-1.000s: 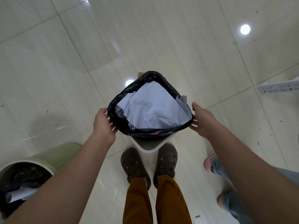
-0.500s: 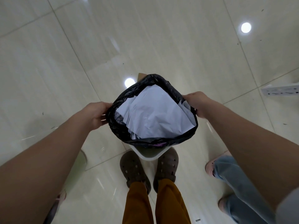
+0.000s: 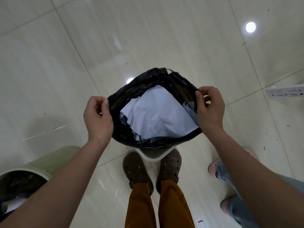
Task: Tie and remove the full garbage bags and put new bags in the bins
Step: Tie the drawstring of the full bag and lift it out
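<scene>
Glossy cream floor tiles [image 3: 148, 38] with thin grout lines fill the view from above, dotted with round reflections of ceiling lights. At the centre stands a small white plastic bin [image 3: 155, 156], lined with a crinkled black plastic garbage bag [image 3: 164, 79] whose rim has been lifted off the bin's edge and spread wide. Inside the bag lie crumpled sheets of white paper [image 3: 158, 112], filling it close to the top. The person's left hand [image 3: 97, 119] pinches the bag's left edge, thumb and curled fingers clamped on the plastic. The right hand [image 3: 211, 109] pinches the right edge in the same way, its fingers closed on a fold of the rim. A thin purple drawstring loop [image 3: 170, 71] pokes out at the far side of the bag. Just below the bin are the person's feet in brown perforated clogs [image 3: 136, 171], with mustard-coloured trousers [image 3: 158, 204] above them. At lower left, partly behind the left forearm, stands a pale green round bin [image 3: 41, 165] with a black liner and some paper inside. At lower right, a second person's feet in pink slippers [image 3: 213, 167] and blue jeans [image 3: 233, 201] stand nearby. A white power strip [image 3: 285, 92] lies on the floor at the right edge.
</scene>
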A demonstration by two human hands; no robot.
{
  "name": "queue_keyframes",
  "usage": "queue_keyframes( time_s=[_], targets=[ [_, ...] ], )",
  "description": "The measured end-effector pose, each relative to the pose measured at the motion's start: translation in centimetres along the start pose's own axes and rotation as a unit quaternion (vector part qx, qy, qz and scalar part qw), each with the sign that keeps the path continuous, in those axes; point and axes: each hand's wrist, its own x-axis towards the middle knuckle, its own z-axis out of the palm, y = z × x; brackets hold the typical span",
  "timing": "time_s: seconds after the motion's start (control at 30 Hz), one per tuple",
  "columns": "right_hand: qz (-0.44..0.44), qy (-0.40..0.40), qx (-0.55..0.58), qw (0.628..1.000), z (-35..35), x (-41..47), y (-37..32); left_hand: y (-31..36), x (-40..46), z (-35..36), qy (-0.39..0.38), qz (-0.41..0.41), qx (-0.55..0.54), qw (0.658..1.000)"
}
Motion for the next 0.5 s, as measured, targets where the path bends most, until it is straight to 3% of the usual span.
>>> queue_keyframes(
  time_s=[0.13, 0.23, 0.4, 0.5],
  targets=[
    [0.120, -0.043, 0.009, 0.992, -1.4, -3.0, 1.4, 0.1, -2.8, -1.0, 0.008, -0.049, -0.036, 0.998],
    [0.229, -0.094, 0.072, 0.966, -2.2, -5.1, 2.3, -0.8, -4.6, -1.6, -0.056, -0.133, -0.055, 0.988],
    [0.214, -0.041, 0.033, 0.975, -3.4, -7.6, 2.5, -1.8, -6.5, -2.2, -0.057, -0.279, -0.101, 0.953],
    [0.219, -0.037, 0.046, 0.974, -4.0, -9.4, 1.4, -1.0, -7.0, -2.7, -0.051, -0.295, -0.123, 0.946]
  ],
)
